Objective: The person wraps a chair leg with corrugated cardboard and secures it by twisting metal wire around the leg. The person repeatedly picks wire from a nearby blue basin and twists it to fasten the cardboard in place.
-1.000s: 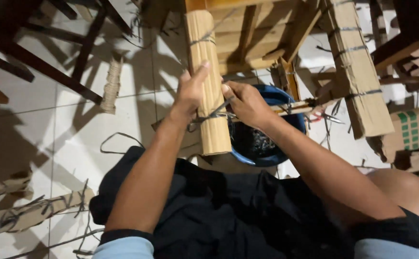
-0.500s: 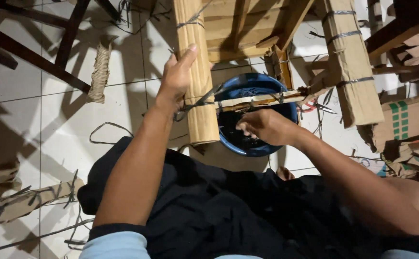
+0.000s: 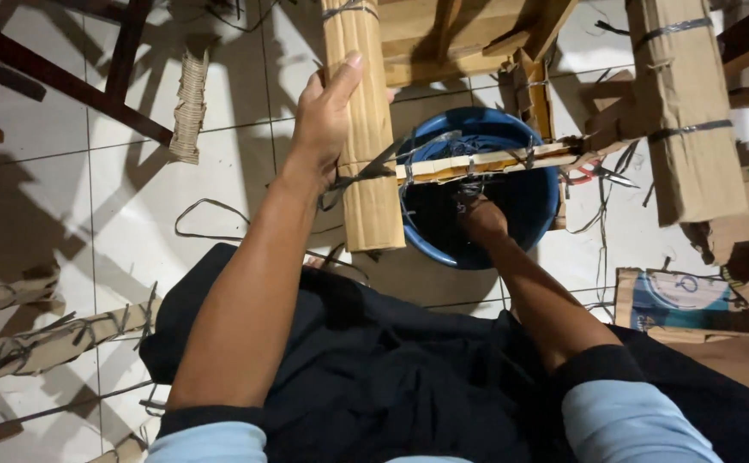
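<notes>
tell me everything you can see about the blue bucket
The blue bucket is round, looks like plastic, and stands upright on the white tiled floor beside the wrapped chair leg. Its inside is dark; the contents cannot be made out. A bound wooden rail crosses over its mouth, and the right hand reaches down into it.

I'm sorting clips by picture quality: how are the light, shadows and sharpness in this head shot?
Head view: hard light throws dark furniture shadows across the white floor tiles; the left hand on the wrapped leg is sharp; the right hand sits dim inside the blue bucket; straight edges bow slightly near the borders.
</notes>
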